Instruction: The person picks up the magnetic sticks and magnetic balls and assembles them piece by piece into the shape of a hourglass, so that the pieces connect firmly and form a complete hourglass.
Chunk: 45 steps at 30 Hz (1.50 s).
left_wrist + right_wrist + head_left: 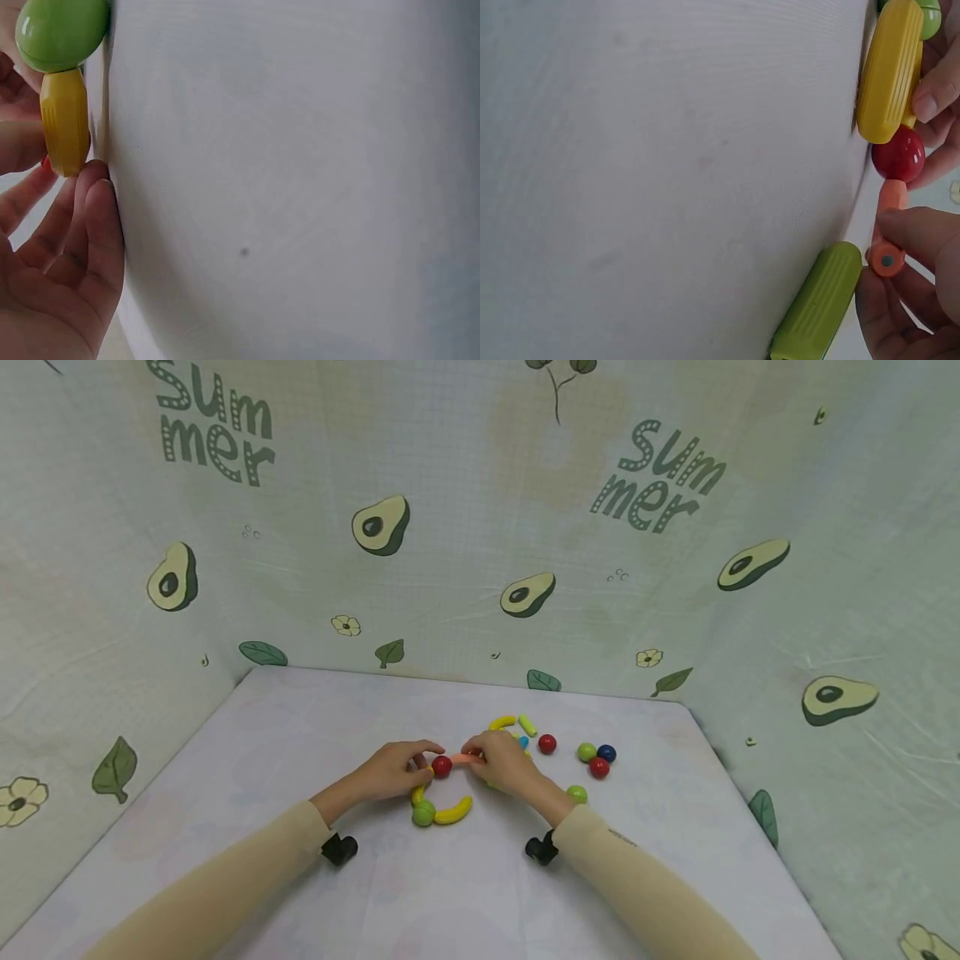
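Now pinching orange stick against red ball with right hand.
Holding yellow stick with left hand.

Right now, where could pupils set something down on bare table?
Bare: the table left of the left hand, the near stretch between the sleeves, and right of the dark blue ball. Crowded: around the right hand and orange piece.
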Available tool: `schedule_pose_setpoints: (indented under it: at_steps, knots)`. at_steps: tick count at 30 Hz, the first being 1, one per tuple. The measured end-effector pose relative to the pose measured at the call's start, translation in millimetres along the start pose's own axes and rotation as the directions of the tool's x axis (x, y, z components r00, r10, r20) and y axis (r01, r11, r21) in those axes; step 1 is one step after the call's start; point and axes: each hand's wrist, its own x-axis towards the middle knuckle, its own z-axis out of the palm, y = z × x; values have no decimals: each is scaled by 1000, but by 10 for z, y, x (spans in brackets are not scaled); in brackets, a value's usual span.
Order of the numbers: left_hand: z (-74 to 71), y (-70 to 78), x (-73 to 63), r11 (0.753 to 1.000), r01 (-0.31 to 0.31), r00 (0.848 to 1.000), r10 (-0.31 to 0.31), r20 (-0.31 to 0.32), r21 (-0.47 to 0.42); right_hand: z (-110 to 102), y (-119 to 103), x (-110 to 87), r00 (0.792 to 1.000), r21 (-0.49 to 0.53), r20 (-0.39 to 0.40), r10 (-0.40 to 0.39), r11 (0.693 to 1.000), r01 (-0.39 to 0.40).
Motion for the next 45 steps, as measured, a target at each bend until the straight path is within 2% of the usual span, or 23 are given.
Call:
schedule_pose_setpoints:
  at_steps: [5, 11, 19, 27, 33, 40, 45]
  knots:
    - [-8, 34, 4, 999, -43, 999, 43, -6, 33, 28, -31, 34, 1000, 2, 11, -24, 1000, 24]
    - [-19, 59, 2, 997, -62, 998, 62, 5, 55, 53, -55, 64, 999, 0, 0, -38, 999, 38]
    - [-35, 75, -8, 997, -42, 999, 41, 24, 57, 61, -93, 76, 999, 15, -2, -49, 999, 49]
    - [-47, 49, -16, 998, -53, 998, 52, 39, 38, 100, -120, 87, 999, 24, 0, -34, 999, 34]
    - [-39, 54, 1, 999, -50, 998, 50, 31, 1, 111, -128, 75, 999, 52, 13, -29, 998, 28]
    - [-5, 49, 34, 999, -30, 999, 31, 19, -14, 128, -104, 64, 998, 74, 18, -61, 996, 59]
    - [24, 53, 45, 999, -1, 1000, 1, 10, -35, 132, -103, 59, 998, 84, 12, -68, 994, 67]
